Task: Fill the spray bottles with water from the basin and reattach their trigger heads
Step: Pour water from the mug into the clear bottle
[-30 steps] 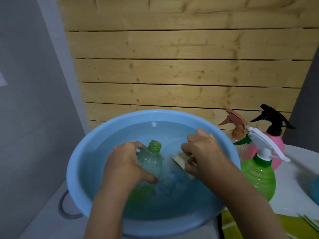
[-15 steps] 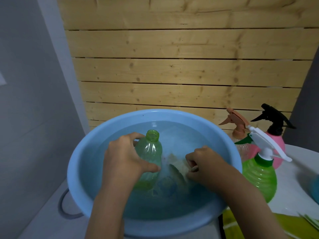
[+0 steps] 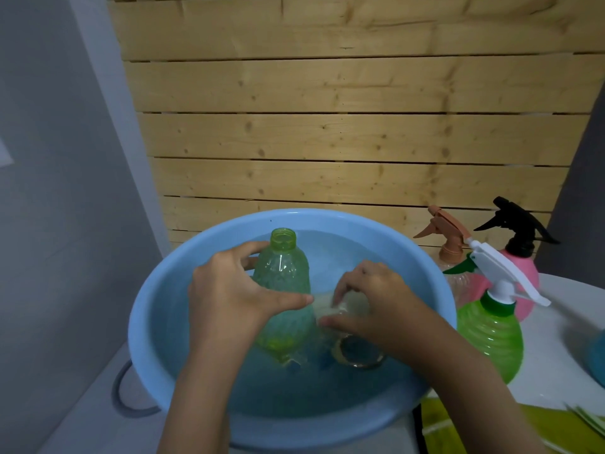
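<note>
The uncapped green bottle [image 3: 282, 290] is standing nearly upright in the left hand [image 3: 235, 299], its base dipping into the water-filled blue basin [image 3: 147, 309]. Right of the right hand [image 3: 376, 303], a green spray bottle [image 3: 491, 342], a pink spray bottle [image 3: 527, 273] and a clear spray bottle [image 3: 458, 283] are standing with trigger heads on.

Pale wooden slat wall [image 3: 343, 126] behind, grey wall [image 3: 49, 191] left, white tabletop [image 3: 553, 365].

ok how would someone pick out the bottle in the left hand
Find the big blue basin. The green bottle sits in its water, held by the left hand. Unlike the three bottles beside the basin, it has no trigger head.
</note>
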The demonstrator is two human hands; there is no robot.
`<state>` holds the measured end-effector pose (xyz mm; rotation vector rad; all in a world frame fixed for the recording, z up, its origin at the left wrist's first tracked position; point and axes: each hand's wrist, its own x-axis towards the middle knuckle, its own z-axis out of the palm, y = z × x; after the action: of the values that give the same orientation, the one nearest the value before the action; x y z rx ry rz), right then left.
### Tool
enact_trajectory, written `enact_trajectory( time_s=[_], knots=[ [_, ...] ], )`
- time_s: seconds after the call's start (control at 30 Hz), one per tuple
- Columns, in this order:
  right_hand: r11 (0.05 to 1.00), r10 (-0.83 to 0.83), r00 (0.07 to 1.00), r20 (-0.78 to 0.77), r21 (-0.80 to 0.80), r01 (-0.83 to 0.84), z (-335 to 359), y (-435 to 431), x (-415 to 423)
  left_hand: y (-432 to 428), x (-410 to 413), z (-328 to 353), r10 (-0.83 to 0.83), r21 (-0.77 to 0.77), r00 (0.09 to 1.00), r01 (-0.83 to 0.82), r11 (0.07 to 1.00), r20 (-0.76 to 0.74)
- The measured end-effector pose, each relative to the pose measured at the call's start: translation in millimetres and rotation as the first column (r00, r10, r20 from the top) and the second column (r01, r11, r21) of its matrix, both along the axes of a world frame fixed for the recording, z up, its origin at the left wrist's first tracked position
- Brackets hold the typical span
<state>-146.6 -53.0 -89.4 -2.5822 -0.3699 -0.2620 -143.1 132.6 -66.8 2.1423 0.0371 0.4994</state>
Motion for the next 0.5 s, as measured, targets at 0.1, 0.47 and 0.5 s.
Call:
enact_trajectory(
  time_s=[0.1, 0.47, 0.5],
  knots=[
    [0.993, 0.047, 0.998, -0.041, 0.111, -0.042, 4, 4, -2, -2, -3, 6, -0.027, 0.001, 1.000, 0.027, 1.000, 0.010],
    [0.888, 0.238, 0.966, -0.106, 0.427, -0.171, 9, 18, -9, -11, -17, 22, -0.076, -0.033, 0.997, 0.077, 0.997, 0.021],
    [0.887, 0.226, 0.969, -0.097, 0.432, -0.163, 9, 18, -9, -13, -18, 23, -0.080, -0.033, 0.996, 0.081, 0.996, 0.026]
  ],
)
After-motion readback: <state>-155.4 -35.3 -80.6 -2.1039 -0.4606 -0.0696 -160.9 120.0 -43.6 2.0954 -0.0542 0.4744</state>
